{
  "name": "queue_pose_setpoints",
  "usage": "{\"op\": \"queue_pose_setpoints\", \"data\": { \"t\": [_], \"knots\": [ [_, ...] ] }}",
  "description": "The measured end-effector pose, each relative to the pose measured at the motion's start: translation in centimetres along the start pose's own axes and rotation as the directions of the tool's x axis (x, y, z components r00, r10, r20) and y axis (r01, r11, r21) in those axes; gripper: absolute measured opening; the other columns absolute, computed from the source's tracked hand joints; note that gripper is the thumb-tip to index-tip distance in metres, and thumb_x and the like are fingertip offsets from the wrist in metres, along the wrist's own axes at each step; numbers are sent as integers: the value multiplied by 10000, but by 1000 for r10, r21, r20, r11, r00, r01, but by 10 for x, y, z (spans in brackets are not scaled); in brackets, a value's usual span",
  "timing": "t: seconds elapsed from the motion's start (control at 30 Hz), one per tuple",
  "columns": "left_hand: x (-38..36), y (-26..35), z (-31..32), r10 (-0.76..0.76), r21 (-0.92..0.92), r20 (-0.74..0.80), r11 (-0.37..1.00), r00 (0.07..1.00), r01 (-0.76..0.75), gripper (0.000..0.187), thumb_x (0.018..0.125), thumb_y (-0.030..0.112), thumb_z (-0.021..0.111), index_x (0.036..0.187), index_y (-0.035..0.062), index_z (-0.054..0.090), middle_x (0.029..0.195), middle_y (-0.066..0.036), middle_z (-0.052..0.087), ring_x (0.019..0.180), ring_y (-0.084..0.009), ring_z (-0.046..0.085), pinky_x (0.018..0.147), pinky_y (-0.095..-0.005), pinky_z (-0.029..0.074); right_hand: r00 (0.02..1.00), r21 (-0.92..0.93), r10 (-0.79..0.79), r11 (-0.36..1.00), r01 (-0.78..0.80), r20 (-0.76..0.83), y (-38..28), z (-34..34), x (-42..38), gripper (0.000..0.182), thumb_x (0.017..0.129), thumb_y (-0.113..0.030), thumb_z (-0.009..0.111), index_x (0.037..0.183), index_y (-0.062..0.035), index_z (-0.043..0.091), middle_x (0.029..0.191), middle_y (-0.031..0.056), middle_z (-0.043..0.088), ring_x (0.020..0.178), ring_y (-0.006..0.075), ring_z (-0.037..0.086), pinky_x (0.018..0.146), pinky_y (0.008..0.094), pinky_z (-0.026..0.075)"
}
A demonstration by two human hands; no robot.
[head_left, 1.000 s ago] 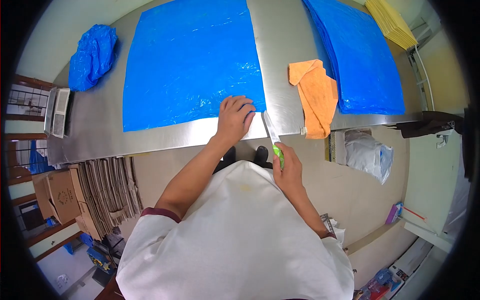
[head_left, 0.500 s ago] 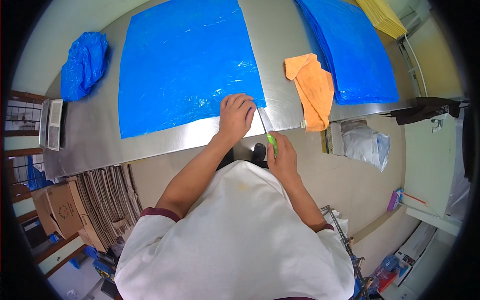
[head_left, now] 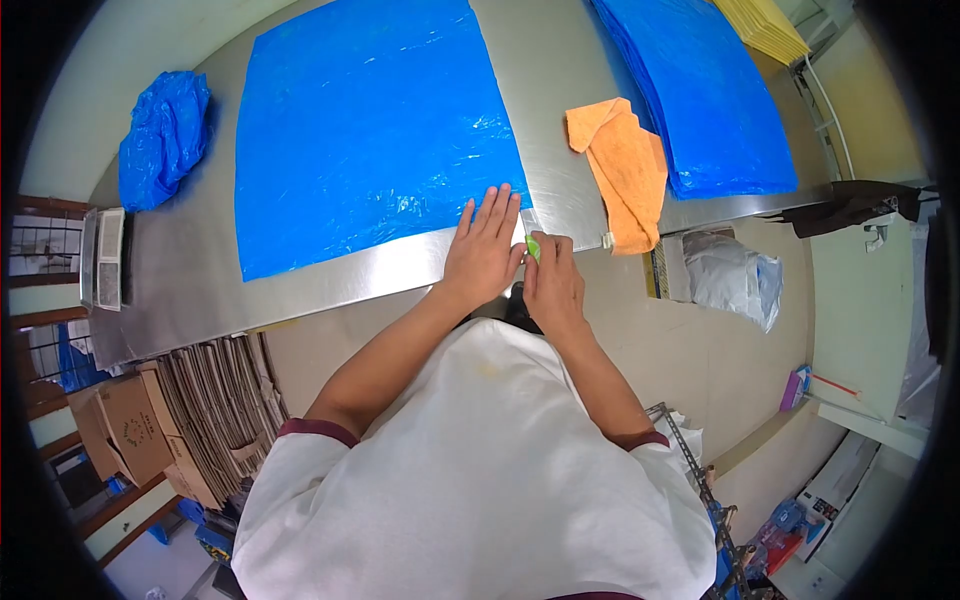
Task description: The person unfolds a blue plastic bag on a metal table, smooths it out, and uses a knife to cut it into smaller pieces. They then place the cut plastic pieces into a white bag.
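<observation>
A flat blue plastic sheet (head_left: 370,130) lies on the steel table (head_left: 210,285), its near edge close to my body. My left hand (head_left: 482,250) rests with straight fingers over the sheet's near right corner, fingertips on the plastic. Beside it, my right hand (head_left: 555,285) is closed around the green handle of a knife (head_left: 533,246). The blade points away from me, toward that same corner, and partly shows above my fingers. To the right of the knife lies a folded orange cloth (head_left: 625,180).
A stack of blue plastic sheets (head_left: 710,110) sits on the table's right, with yellow folded material (head_left: 765,30) behind it. Crumpled blue plastic (head_left: 163,140) is at the left. Below stand flattened cardboard (head_left: 215,400) and a box with a grey plastic bag (head_left: 730,275).
My left hand has straightened its fingers, which were curled at the corner. My right hand has moved up and slightly left with the knife, closer to my left hand.
</observation>
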State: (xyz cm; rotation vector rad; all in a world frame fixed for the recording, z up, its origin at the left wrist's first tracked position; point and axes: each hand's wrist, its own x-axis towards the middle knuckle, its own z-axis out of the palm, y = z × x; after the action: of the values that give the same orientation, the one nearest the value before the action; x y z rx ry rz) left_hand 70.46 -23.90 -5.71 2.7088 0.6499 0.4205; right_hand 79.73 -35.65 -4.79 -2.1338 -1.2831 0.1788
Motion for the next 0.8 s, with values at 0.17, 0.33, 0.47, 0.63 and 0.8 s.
{"op": "queue_pose_setpoints", "data": {
  "t": [0.17, 0.33, 0.47, 0.63, 0.8],
  "knots": [
    [-1, 1, 3, 14, 96, 40, 995, 999, -18, 652, 946, 314, 474, 1448, -63, 299, 1525, -208, 293, 1436, -312, 248, 1166, -506, 151, 1000, -14, -8, 1000, 8, -9, 1, 3, 3, 350, 881, -59, 586, 1217, -11, 501, 1054, 195, 506, 909, 363, 606, 721, 438, 523],
    [-1, 0, 3, 4, 77, 47, 997, 999, -8, 648, 950, 313, 466, 1449, -64, 296, 1527, -207, 290, 1439, -306, 242, 1167, -503, 150, 1000, 32, -19, 999, 20, -20, 7, 2, -4, 351, 881, -28, 578, 1219, 4, 490, 1066, 212, 497, 919, 387, 595, 735, 443, 516],
    [-1, -1, 5, -3, 74, 58, 997, 998, -1, 656, 955, 325, 460, 1460, -50, 277, 1535, -197, 273, 1441, -304, 237, 1160, -507, 165, 999, 37, -34, 999, 35, -30, 8, -2, -15, 365, 877, -9, 578, 1230, 7, 485, 1078, 222, 497, 920, 393, 594, 742, 444, 512],
    [-1, -1, 5, -15, 72, 87, 997, 996, 9, 659, 962, 330, 451, 1468, -47, 263, 1543, -196, 257, 1447, -303, 221, 1162, -509, 158, 1000, 18, -18, 1000, 18, -26, 8, -3, -19, 366, 877, -6, 579, 1231, 7, 487, 1080, 219, 501, 920, 388, 598, 735, 445, 516],
    [-1, -2, 6, -13, 79, 91, 997, 996, 5, 665, 964, 340, 439, 1470, -49, 257, 1547, -197, 251, 1451, -298, 212, 1171, -503, 129, 1000, 42, 7, 999, -6, -25, 2, -2, -10, 350, 881, 1, 570, 1223, 3, 492, 1081, 211, 503, 936, 391, 589, 747, 445, 507]
  ]
}}
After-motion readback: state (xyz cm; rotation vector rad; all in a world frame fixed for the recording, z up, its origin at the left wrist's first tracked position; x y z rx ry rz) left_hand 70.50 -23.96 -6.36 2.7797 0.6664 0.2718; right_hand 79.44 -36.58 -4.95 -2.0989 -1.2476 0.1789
